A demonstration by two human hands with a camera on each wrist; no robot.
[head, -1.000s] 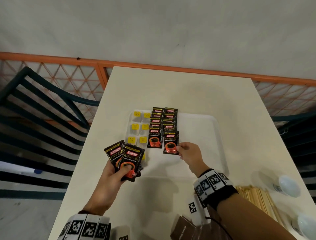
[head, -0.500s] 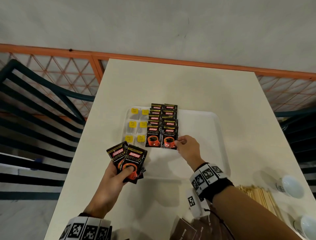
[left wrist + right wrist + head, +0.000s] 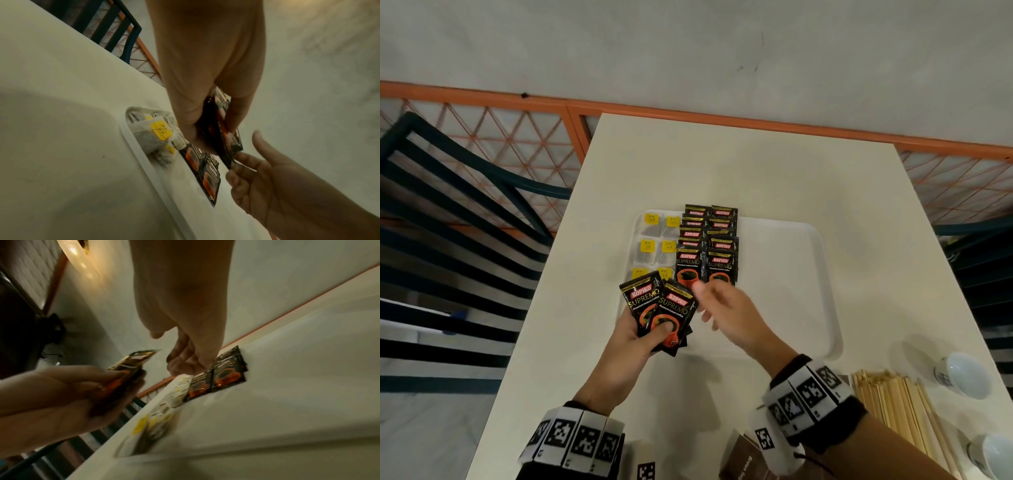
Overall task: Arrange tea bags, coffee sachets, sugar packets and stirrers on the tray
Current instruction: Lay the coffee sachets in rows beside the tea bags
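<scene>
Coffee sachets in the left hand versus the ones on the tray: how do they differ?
The held sachets are fanned, tilted and gripped by the left hand; the tray sachets lie flat in two overlapping columns on the tray. The held ones are fewer. Both share the same black Kopiko print.

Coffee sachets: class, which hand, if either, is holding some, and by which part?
The left hand holds a small fan of coffee sachets by their lower ends, thumb pressed on the front one. The right hand holds nothing.
</scene>
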